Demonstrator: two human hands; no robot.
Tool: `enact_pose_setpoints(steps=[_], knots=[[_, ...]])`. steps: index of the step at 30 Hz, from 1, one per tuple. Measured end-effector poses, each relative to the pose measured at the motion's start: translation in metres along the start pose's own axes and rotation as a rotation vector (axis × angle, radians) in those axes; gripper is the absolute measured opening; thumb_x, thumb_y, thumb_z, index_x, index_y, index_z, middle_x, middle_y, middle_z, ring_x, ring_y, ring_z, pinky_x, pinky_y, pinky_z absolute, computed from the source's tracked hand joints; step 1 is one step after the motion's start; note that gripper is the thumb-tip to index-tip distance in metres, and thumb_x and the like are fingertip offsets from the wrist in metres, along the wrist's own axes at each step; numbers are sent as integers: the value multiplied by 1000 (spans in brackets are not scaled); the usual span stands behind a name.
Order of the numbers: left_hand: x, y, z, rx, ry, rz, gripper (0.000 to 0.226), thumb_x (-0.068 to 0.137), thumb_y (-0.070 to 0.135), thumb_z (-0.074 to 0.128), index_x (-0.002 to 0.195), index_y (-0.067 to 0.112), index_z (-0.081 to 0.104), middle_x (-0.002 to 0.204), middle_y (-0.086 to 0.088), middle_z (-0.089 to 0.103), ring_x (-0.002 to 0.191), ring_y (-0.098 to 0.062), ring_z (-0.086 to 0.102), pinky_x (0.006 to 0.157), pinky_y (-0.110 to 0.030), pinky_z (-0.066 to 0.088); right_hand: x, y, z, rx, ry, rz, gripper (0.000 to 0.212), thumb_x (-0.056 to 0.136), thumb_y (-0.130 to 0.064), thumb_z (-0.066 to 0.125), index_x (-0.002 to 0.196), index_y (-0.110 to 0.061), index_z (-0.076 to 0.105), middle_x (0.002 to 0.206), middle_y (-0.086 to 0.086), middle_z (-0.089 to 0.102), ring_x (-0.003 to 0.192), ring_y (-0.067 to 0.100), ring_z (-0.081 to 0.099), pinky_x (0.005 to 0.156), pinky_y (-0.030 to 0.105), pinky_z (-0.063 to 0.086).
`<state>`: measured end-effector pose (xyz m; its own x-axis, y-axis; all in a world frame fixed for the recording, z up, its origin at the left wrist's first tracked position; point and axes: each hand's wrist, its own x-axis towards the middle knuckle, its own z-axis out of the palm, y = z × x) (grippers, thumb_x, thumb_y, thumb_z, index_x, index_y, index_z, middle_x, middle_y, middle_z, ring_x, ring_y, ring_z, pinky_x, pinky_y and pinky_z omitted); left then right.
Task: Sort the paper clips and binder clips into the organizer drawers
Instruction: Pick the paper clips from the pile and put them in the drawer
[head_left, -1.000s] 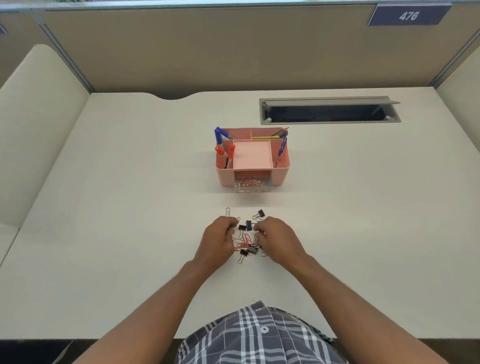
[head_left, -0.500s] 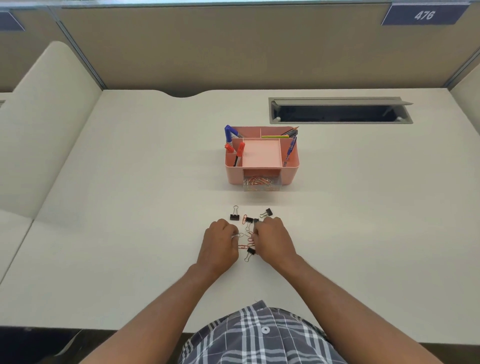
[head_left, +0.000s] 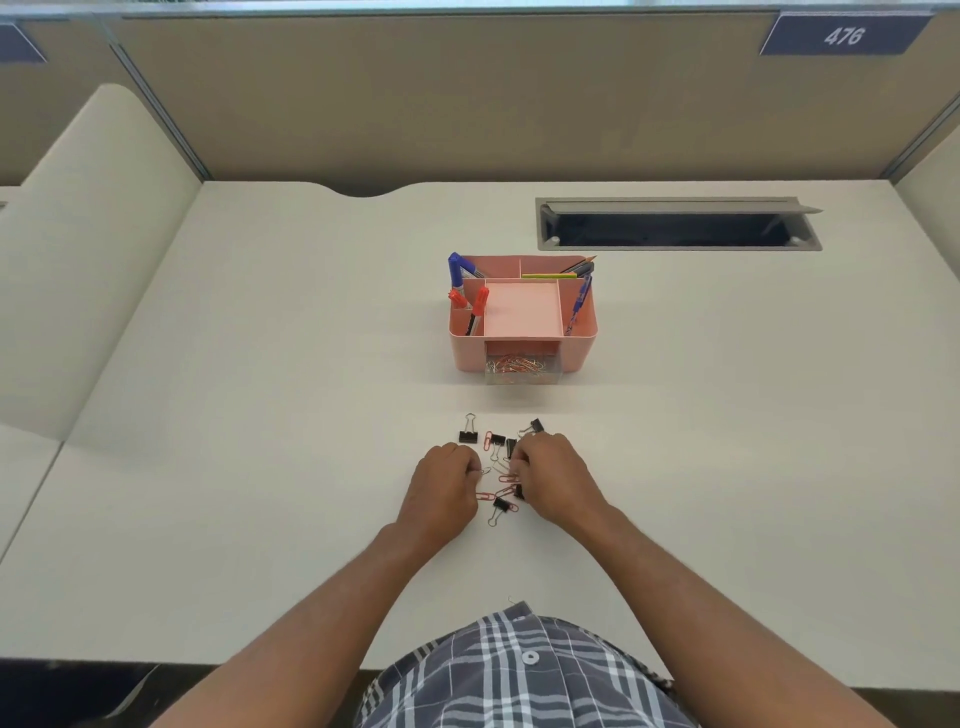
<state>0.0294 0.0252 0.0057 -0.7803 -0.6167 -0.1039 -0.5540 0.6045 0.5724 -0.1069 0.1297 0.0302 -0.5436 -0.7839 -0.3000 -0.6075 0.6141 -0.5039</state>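
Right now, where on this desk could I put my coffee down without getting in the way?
Bare desk lies left of the pink organizer, and right of it below the cable slot. Crowded: the strip between the organizer's clear drawer and both hands, where the loose clips lie scattered.

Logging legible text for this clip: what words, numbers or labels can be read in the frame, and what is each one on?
"476": white digits on the dark blue plate fixed to the partition top, far right.
A second blue plate at the far left edge: cut off, nothing readable.
Markers and pens in the pink organizer: any print is too small to read.
No text shows on the clips or on the desk.
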Motion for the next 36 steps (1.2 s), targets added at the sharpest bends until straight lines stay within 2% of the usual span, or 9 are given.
enact_pose_setpoints(steps=[4,7,10,13,16,22,27,33,36], knots=[[4,3,-2,-145,32,-49,13,91,5,56,91,16,63,91,1,63,85,-17,57,77,-32,48,1,1,-12,133,8,24,15,92,-16,52,80,-19,61,79,-5,64,73,17,59,59,28,47],[11,14,-12,-262,133,-23,14,91,3,57,96,14,65,95,3,65,86,-11,58,79,-24,47,3,0,-27,209,104,0,11,93,-17,55,88,-18,66,86,-5,67,79,16,60,72,32,51],[28,29,-29,-311,236,59,13,89,4,61,98,13,65,90,6,66,80,-8,59,75,-20,48,10,-6,-49,295,243,-62,12,92,-15,57,90,-19,68,83,-7,66,77,14,61,70,31,50],[52,44,-48,-288,288,133,10,90,7,60,94,15,64,84,6,65,75,-11,58,69,-23,49,24,-13,-71,262,416,-150,13,91,-13,57,91,-18,69,88,-4,66,81,13,58,71,27,48],[76,56,-59,-217,302,191,12,89,4,58,91,16,61,80,4,64,72,-13,56,64,-27,51,41,-18,-84,152,482,-178,17,92,-11,55,96,-13,71,91,3,68,85,19,58,73,30,48],[99,66,-55,-160,284,206,11,92,6,58,96,13,65,86,0,68,75,-14,59,66,-27,52,56,-23,-88,18,452,-181,21,95,-9,52,99,-7,72,91,12,67,86,27,59,73,38,51],[83,43,-49,-160,310,203,17,88,1,57,94,16,61,87,2,63,79,-13,55,67,-28,50,38,-16,-79,103,442,-163,16,92,-12,54,90,-12,70,85,2,65,77,19,58,66,31,48],[40,10,-16,29,178,94,12,88,12,64,98,9,70,93,-7,62,90,-26,56,79,-34,47,9,-4,-29,-65,37,-39,19,89,-18,54,84,-17,72,87,4,67,83,24,62,68,30,46],[33,7,-7,103,119,97,12,87,16,67,94,8,72,89,-10,61,85,-31,57,77,-42,48,2,-5,-5,-126,-5,-28,19,88,-22,55,86,-13,71,93,7,66,91,28,61,70,34,50]])
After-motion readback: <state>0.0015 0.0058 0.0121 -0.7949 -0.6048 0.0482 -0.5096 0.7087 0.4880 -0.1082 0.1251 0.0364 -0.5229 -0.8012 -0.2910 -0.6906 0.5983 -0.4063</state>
